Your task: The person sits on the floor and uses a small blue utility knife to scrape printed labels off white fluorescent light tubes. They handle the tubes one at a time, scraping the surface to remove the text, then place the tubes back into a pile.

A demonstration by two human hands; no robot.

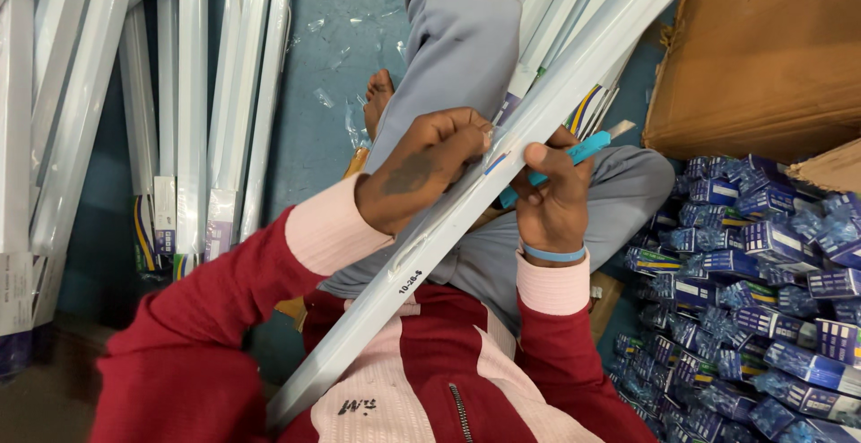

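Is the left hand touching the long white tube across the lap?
Touching. The head view shows the left hand with its fingers curled over the edge of the tube, no gap between them. The right hand holds a blue knife beside it.

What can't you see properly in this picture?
- Head view: the blade tip of the blue utility knife is hidden behind the long white tube.
- The tube's top end is cut off by the frame edge.
- The right hand covers the knife's handle.
- The left hand hides the tube's wrapper beneath it.
- The small blue boxes run off the right edge.
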